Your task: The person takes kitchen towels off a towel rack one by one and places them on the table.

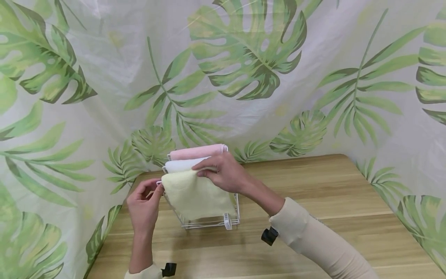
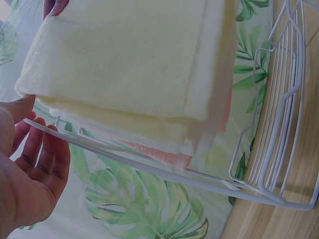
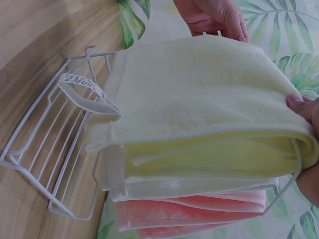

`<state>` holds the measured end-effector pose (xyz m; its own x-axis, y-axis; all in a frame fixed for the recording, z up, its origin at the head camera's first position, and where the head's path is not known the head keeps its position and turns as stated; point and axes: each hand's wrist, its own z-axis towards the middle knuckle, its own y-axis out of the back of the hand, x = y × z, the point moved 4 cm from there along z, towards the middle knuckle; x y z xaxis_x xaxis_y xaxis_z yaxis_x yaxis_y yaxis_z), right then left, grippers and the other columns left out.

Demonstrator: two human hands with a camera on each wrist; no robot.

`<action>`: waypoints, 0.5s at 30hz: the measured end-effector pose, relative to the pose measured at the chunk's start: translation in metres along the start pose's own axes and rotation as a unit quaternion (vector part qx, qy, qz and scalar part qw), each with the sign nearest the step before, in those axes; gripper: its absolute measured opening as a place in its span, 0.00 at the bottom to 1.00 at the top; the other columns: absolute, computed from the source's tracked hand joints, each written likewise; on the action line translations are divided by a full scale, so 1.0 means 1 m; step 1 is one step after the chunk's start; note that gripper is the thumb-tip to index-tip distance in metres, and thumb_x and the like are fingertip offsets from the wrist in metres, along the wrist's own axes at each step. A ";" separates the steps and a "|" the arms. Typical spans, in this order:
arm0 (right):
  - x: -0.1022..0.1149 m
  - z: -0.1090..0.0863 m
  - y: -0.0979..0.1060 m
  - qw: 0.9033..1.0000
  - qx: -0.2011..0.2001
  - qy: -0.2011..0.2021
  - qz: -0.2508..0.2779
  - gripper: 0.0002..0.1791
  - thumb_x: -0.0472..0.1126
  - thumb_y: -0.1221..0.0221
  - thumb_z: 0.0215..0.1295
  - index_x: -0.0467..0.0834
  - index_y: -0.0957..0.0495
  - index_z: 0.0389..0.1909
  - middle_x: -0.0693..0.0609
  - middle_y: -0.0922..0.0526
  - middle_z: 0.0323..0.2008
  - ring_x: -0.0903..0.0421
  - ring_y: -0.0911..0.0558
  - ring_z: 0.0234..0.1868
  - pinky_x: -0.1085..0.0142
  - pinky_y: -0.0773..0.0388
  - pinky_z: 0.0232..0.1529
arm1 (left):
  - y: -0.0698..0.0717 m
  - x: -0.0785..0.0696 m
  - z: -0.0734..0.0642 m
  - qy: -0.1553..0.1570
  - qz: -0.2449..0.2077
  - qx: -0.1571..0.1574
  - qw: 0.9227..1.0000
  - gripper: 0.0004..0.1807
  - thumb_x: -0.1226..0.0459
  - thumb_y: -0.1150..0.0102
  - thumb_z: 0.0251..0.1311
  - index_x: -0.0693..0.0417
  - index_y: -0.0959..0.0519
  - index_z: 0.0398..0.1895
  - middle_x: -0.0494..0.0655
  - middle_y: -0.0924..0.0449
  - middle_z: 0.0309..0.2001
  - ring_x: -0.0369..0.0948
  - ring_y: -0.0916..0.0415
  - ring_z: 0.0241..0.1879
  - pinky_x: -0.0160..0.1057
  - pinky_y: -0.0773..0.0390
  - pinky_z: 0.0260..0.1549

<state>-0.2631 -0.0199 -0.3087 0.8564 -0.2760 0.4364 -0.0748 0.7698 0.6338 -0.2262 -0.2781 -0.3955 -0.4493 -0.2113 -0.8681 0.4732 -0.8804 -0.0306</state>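
Note:
A pale yellow towel (image 1: 198, 197) hangs folded over the front bar of a white wire rack (image 2: 149, 172). My right hand (image 1: 226, 172) pinches its top fold from above, toward the right side. At the left end of that bar my left hand (image 1: 144, 205) grips the white wire between thumb and fingers. Its thumb lies right at the towel's corner in the left wrist view. Behind hang a white towel (image 1: 181, 166) and a pink towel (image 1: 196, 152), each folded over its own bar. A printed tag (image 3: 82, 82) loops out from the yellow towel's lower edge.
The rack stands on a wooden table (image 1: 313, 217), whose back edge meets a leaf-patterned curtain (image 1: 244, 116). This curtain also runs along the left and right sides. A black wrist mount (image 1: 269, 236) sits at the right sleeve, another (image 1: 169, 269) at the left.

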 end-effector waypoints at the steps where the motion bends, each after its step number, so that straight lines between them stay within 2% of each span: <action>1: 0.001 0.001 0.001 1.000 -0.005 0.001 -0.004 0.08 0.36 0.28 0.68 0.42 0.08 0.47 0.50 0.05 0.43 0.62 0.11 0.37 0.74 0.17 0.42 | 0.000 0.000 0.000 0.001 -0.001 0.001 1.000 0.08 0.76 0.28 0.63 0.73 0.14 0.44 0.39 0.15 0.30 0.31 0.18 0.29 0.23 0.16 0.30; 6: 0.001 0.005 0.006 1.000 -0.025 -0.006 -0.015 0.08 0.37 0.28 0.69 0.43 0.08 0.47 0.51 0.05 0.44 0.58 0.08 0.47 0.69 0.14 0.50 | -0.001 -0.002 0.000 -0.001 -0.002 0.005 1.000 0.08 0.77 0.28 0.63 0.74 0.15 0.43 0.39 0.16 0.30 0.30 0.17 0.29 0.24 0.15 0.30; 12: 0.004 0.011 0.017 0.999 -0.044 -0.017 0.002 0.08 0.36 0.28 0.69 0.42 0.08 0.47 0.49 0.06 0.46 0.55 0.08 0.52 0.66 0.12 0.54 | -0.002 -0.001 0.000 0.000 -0.006 0.009 1.000 0.07 0.78 0.30 0.64 0.74 0.15 0.43 0.39 0.17 0.29 0.30 0.17 0.28 0.24 0.15 0.29; 15: 0.008 0.016 0.025 0.998 -0.061 -0.012 0.007 0.08 0.36 0.28 0.69 0.41 0.08 0.47 0.48 0.06 0.46 0.54 0.07 0.51 0.67 0.12 0.51 | -0.001 0.000 0.000 -0.003 -0.003 0.009 1.000 0.07 0.78 0.30 0.64 0.74 0.15 0.43 0.39 0.17 0.29 0.30 0.18 0.28 0.25 0.15 0.28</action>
<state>-0.2667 -0.0125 -0.2795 0.8431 -0.2778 0.4605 -0.0224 0.8374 0.5462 -0.2267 -0.2774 -0.3950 -0.4573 -0.2085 -0.8645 0.4562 -0.8895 -0.0268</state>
